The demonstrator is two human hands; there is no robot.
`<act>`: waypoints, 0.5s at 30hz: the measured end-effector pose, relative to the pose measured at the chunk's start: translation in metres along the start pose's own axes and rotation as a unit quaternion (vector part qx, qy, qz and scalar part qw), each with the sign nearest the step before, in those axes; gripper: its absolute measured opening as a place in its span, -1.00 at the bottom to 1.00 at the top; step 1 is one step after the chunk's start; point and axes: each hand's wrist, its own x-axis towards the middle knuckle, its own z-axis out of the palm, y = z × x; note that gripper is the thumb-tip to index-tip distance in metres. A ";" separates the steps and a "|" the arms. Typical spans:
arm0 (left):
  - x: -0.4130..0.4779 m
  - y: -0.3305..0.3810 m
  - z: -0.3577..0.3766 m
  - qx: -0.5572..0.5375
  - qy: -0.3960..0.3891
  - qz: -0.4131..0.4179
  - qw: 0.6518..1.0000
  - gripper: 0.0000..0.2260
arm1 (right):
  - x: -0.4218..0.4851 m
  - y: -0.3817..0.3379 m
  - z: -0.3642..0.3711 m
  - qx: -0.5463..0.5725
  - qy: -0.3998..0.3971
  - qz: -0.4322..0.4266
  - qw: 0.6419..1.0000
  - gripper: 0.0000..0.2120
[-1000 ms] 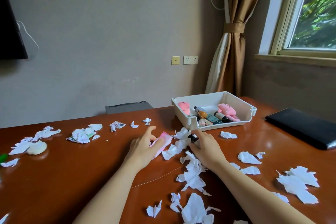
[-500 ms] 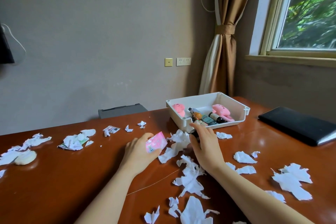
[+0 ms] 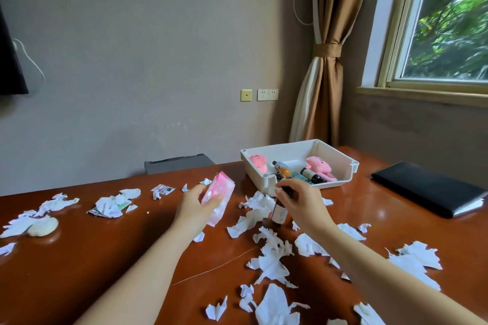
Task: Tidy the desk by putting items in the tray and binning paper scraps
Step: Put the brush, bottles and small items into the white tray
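Between both laden hands (image 3: 194,207) and tray (image 3: 340,158), paper scraps (image 3: 254,207) lie.

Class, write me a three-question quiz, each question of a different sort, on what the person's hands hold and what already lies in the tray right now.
1. True or false: the left hand holds a pink packet.
2. What does the right hand grip by its top?
A. a black notebook
B. a dark bottle
C. a paper scrap
3. Fill in: two pink ____ toys lie in the white tray.

Key
1. True
2. B
3. plush
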 end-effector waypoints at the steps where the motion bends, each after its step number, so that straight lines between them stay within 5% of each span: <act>1: -0.002 0.006 -0.001 -0.003 -0.019 -0.005 1.000 -0.67 | 0.003 -0.003 -0.006 -0.010 0.001 -0.003 1.000 -0.79; 4: -0.010 0.025 0.001 -0.003 -0.068 0.005 0.998 -0.89 | 0.012 -0.012 -0.026 -0.038 0.015 -0.003 0.999 -0.77; 15: -0.001 0.094 0.037 -0.033 -0.122 0.064 0.990 -0.85 | 0.038 0.001 -0.093 -0.149 -0.034 0.026 0.988 -0.80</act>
